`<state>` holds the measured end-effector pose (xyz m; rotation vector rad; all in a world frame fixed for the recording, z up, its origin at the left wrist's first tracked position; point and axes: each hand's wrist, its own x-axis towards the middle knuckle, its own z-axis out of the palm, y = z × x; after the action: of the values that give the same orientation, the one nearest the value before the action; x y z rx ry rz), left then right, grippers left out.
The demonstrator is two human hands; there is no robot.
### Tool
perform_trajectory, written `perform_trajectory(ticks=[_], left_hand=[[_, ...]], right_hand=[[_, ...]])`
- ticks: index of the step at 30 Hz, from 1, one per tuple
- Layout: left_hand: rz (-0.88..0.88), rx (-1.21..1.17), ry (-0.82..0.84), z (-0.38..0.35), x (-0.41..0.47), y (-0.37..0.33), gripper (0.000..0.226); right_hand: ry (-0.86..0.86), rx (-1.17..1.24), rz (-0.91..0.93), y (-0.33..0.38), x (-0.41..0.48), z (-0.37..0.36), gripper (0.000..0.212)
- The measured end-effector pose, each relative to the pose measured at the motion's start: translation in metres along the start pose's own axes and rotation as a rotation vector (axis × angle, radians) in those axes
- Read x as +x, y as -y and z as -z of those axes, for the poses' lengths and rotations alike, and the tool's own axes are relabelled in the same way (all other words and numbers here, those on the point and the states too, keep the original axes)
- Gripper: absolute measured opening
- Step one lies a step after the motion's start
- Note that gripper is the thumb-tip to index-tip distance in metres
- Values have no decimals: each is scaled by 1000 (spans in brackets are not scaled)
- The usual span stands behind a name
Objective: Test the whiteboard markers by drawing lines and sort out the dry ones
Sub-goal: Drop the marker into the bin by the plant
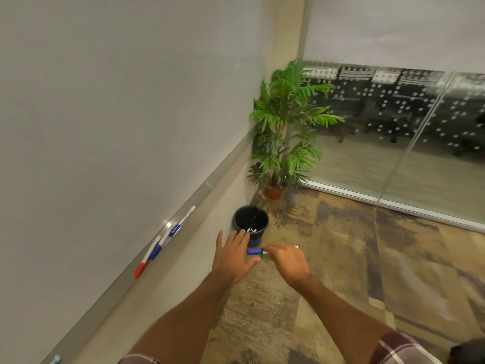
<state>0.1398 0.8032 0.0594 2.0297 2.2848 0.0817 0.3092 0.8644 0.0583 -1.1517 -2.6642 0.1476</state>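
My right hand (287,264) grips a white marker with a blue cap (256,251), held level above the floor. My left hand (232,254) is flat with its fingers spread, its palm against the capped end. On the whiteboard's tray (183,203) lie a red-capped marker (143,264) and two blue-capped markers (157,248) (181,223). The whiteboard (105,114) fills the left side. A black bin (250,223) stands on the floor just beyond my hands, with white marker pieces inside.
A potted green plant (284,127) stands in the corner behind the bin. A glass partition (406,140) runs along the right. Patterned carpet (354,271) covers the floor. Another marker end (55,359) shows at the tray's near end.
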Motion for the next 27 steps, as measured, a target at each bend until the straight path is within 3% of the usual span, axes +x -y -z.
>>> perform_trajectory(ticks=[8, 12, 19, 27], left_hand=[[-90, -11, -13, 3, 119, 36, 78], [-112, -12, 3, 5, 167, 47, 76], [-80, -17, 58, -6, 237, 71, 84], [-30, -33, 133, -43, 351, 90, 94]], right_hand=[[-16, 27, -79, -34, 107, -1, 43], [-62, 24, -87, -52, 150, -6, 34], [-96, 67, -105, -84, 217, -27, 29], [-18, 68, -53, -147, 323, -73, 23]])
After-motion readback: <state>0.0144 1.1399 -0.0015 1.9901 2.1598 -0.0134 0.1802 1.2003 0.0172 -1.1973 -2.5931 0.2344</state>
